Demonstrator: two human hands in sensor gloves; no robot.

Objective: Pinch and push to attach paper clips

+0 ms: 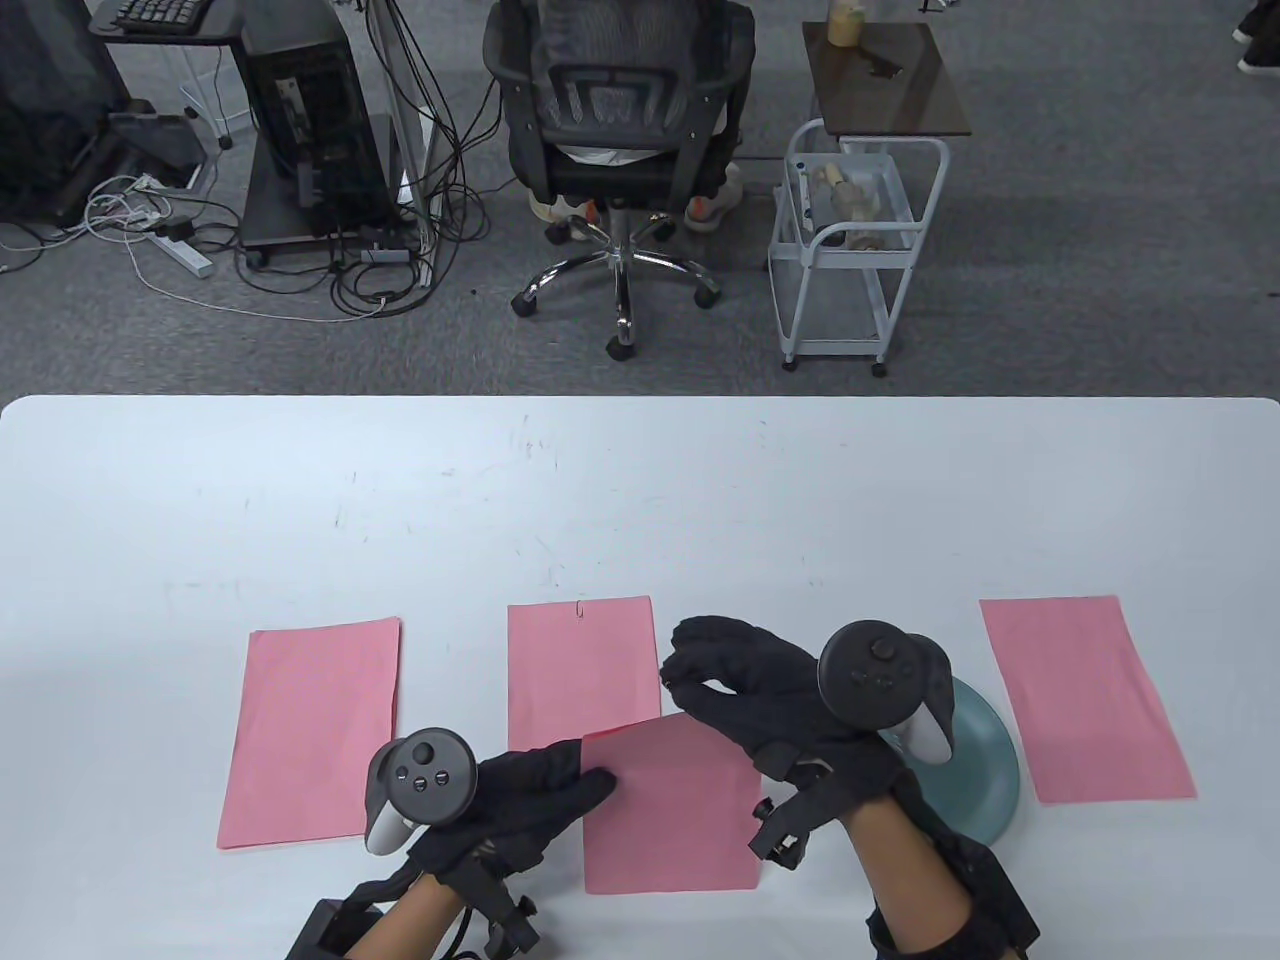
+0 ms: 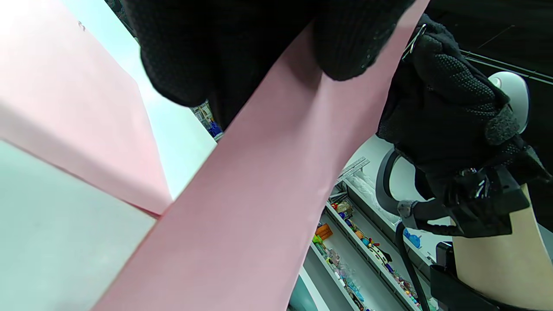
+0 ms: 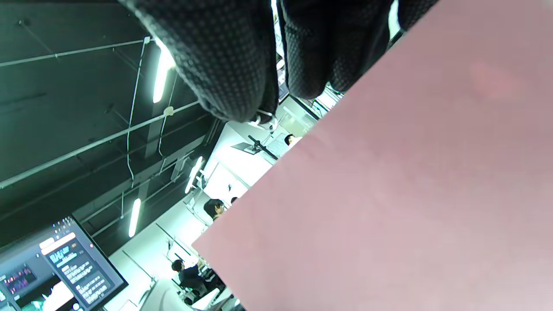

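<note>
My left hand [image 1: 588,786] grips the left edge of a pink sheet [image 1: 672,812] and holds it raised above the table's front. My right hand [image 1: 692,684] pinches at that sheet's far edge. In the left wrist view a thin wire paper clip [image 2: 413,41] shows between the right hand's fingers [image 2: 440,86] and the sheet [image 2: 259,194]. In the right wrist view a bit of wire [image 3: 264,115] shows under my fingertips [image 3: 233,73], next to the sheet [image 3: 410,194]. Another pink sheet [image 1: 580,668] lies flat behind, with a clip [image 1: 580,608] on its far edge.
Two more pink sheets lie flat, one at the left [image 1: 310,730] and one at the right [image 1: 1085,700]. A teal plate [image 1: 990,790] sits under my right wrist. The white table [image 1: 640,490] stretches away behind the sheets.
</note>
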